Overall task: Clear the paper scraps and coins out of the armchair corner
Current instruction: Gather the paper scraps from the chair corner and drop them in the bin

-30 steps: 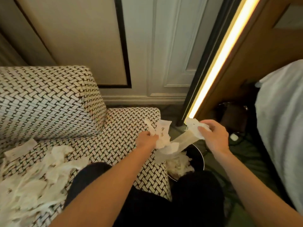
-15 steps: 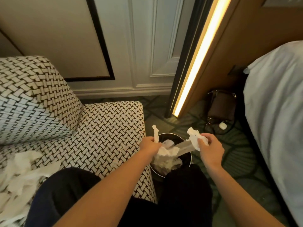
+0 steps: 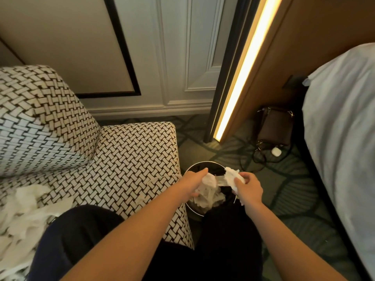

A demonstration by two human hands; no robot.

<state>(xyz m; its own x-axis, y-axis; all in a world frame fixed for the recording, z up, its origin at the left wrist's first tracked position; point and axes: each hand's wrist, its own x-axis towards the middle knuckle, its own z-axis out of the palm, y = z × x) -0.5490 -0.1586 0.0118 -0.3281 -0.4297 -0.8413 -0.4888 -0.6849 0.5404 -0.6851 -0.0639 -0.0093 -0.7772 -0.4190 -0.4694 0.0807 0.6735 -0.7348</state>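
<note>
Dim, warm room. The vertical light strip [image 3: 242, 74] glares, the carpet [image 3: 284, 189] lies in shadow, and the edges bow and soften.

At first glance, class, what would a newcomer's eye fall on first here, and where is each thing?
The left hand and right hand grip crumpled paper over a round black bin on the floor, beside the armchair. White paper scraps lie heaped on its seat at lower left, and a glowing light strip slants up the wall at upper right.
</note>
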